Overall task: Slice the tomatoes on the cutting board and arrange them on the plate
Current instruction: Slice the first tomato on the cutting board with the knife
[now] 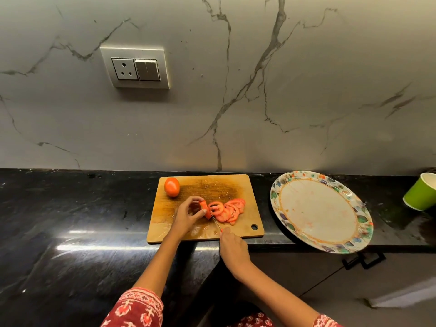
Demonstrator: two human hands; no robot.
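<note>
Slicing is judged to be in progress on the cutting board [203, 185], which lies on the black counter [70, 220] against the marble wall.

The remaining end piece of tomato [204, 209] is pinched by the left hand [188, 214], thumb on the near side and fingertips curled over the top. This hold is judged to steady the piece and keep the fingertips back from the blade. The cut slices [228, 210] are fanned out overlapping just right of the piece, on the side where they fall off the knife [216, 223], so the cutting zone stays open.

The right hand [232, 246] is closed round the knife handle at the near edge of the board; only a small orange part of the handle shows above the fingers. The thin blade runs up and left from it to the end piece, touching it at its right face.

A whole tomato [172, 187] is parked at the far left corner of the board, well apart from the blade, presumably awaiting its turn. The plate [274, 194] sits to the right of the board, overhanging the counter's near edge, within reach of the knife hand; no slices are on it yet. A green cup [418, 193] stands further right.

Both forearms are extended forward and converge on the board, the left wrist bent slightly inward.
</note>
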